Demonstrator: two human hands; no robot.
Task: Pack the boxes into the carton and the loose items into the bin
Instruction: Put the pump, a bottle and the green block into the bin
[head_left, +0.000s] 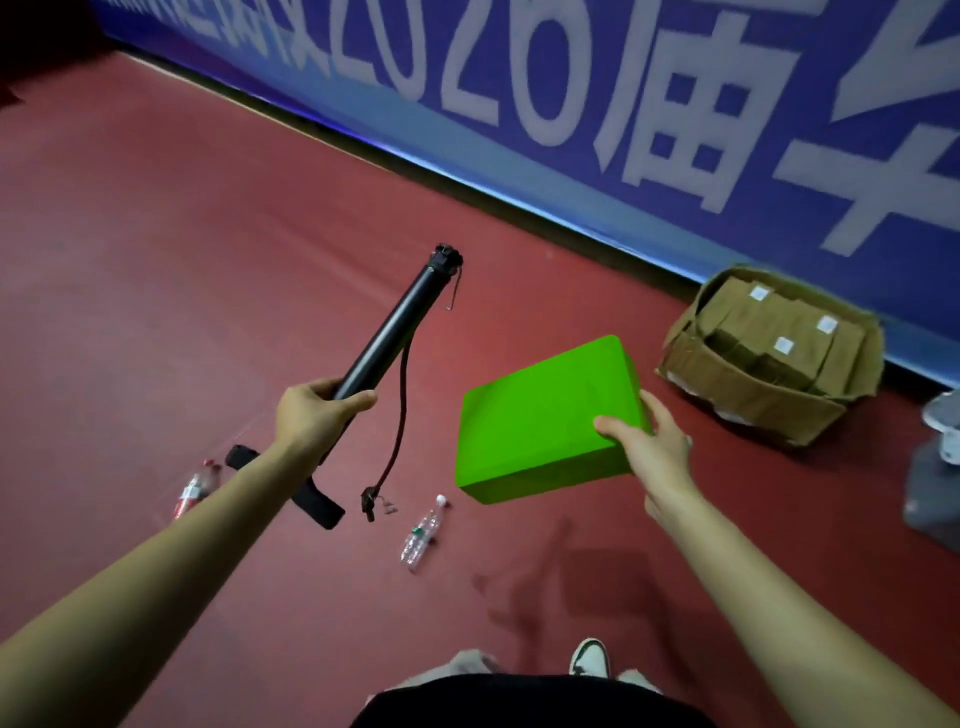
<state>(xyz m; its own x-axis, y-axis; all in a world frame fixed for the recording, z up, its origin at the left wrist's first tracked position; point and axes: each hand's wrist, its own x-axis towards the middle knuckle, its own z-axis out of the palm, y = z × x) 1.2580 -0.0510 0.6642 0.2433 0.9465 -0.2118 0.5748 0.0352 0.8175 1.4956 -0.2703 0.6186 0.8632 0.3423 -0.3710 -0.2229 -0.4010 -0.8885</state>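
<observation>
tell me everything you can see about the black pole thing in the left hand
The black pole is a smooth matte tube, like a collapsed telescopic stick. The left hand grips its lower part, holding it tilted, top end away and to the right, above the red floor. The top carries a small black fitting with a thin wire loop. A dark reddish cord hangs from it, ending in a small clip. A flat black strap piece shows below the forearm.

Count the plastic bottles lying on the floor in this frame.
2. One red-labelled bottle lies by the left forearm, partly hidden behind it; one clear bottle lies below the green box. Others may be out of view.
</observation>
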